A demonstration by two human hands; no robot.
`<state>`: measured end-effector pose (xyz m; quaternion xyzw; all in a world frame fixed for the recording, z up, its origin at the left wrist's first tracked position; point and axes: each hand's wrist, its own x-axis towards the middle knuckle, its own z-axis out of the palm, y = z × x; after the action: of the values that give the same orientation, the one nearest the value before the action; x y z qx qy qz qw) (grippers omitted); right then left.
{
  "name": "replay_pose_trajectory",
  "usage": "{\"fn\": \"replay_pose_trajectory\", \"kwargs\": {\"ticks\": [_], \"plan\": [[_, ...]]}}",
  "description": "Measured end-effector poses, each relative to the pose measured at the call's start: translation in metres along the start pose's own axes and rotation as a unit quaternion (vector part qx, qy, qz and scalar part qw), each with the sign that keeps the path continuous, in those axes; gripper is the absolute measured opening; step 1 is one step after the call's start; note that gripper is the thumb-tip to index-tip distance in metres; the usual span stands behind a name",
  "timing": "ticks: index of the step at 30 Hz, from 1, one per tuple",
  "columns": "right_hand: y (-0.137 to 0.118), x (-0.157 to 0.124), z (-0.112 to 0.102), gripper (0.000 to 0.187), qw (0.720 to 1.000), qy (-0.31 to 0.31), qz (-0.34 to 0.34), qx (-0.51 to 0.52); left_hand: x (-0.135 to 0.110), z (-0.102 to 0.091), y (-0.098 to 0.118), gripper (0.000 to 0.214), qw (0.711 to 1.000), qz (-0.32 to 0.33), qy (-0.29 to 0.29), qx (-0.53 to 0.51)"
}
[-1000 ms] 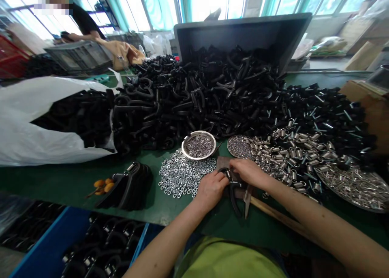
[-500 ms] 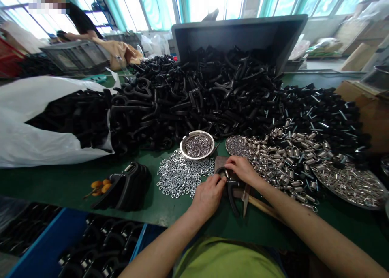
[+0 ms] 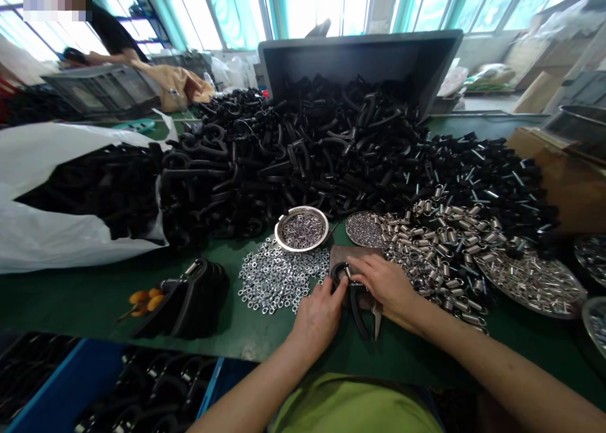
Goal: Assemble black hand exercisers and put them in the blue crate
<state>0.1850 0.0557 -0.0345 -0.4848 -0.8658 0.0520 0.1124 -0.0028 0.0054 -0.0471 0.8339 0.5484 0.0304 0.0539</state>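
Note:
My left hand [image 3: 318, 313] is closed on the left side of a black hand grip exerciser [image 3: 358, 316], its fingertips at the curved top. The exerciser lies on a brown block [image 3: 362, 252] with its handle toward me. A small coil spring [image 3: 348, 272] sits at its top, between my fingertips. My right hand [image 3: 386, 283] reaches over from the right, fingers pressed together at the spring and covering the exerciser's right part. Beside the handle, a pointed metal tool [image 3: 377, 322] sticks out from under my right hand; the rest of it is hidden.
Loose nuts [image 3: 269, 278] and a bowl of small pins [image 3: 302, 231] lie left of the block. Springs [image 3: 440, 250] and a tray of metal pins [image 3: 534, 288] spread rightward. Black handles [image 3: 293, 155] heap behind. Stacked grips [image 3: 201, 300] and orange fruit [image 3: 146, 299] stand left.
My right hand has come further over the exerciser, hiding its right part and the wooden handle that showed before. My left hand stays on the exerciser. The view has shifted slightly right.

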Motion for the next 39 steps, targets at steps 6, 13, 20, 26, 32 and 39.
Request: {"fn": "replay_pose_trajectory", "kwargs": {"ticks": [6, 13, 20, 26, 32, 39], "plan": [[0.012, -0.103, -0.009, 0.022, 0.992, -0.028, 0.083, -0.094, -0.001, 0.007, -0.002, 0.059, 0.998, -0.001, -0.057, -0.009], [0.020, -0.124, -0.011, 0.024, 0.991, 0.004, 0.119, -0.059, 0.003, 0.005, -0.004, 0.059, 0.998, 0.012, -0.064, -0.013], [0.007, -0.045, -0.026, 0.032, 0.985, 0.032, 0.157, 0.064, 0.002, 0.005, -0.001, 0.058, 0.998, 0.009, -0.061, -0.014], [-0.001, -0.040, -0.018, 0.032, 0.985, -0.005, 0.154, 0.079, 0.000, 0.006, -0.002, 0.055, 0.998, -0.003, -0.044, -0.042], [-0.021, -0.070, -0.015, 0.034, 0.993, 0.024, 0.104, 0.053, -0.002, 0.015, -0.006, 0.042, 0.995, -0.048, -0.004, -0.089], [-0.029, -0.069, -0.027, 0.036, 0.986, 0.111, 0.093, 0.084, -0.003, 0.015, -0.007, 0.040, 0.994, -0.045, -0.005, -0.096]]}}
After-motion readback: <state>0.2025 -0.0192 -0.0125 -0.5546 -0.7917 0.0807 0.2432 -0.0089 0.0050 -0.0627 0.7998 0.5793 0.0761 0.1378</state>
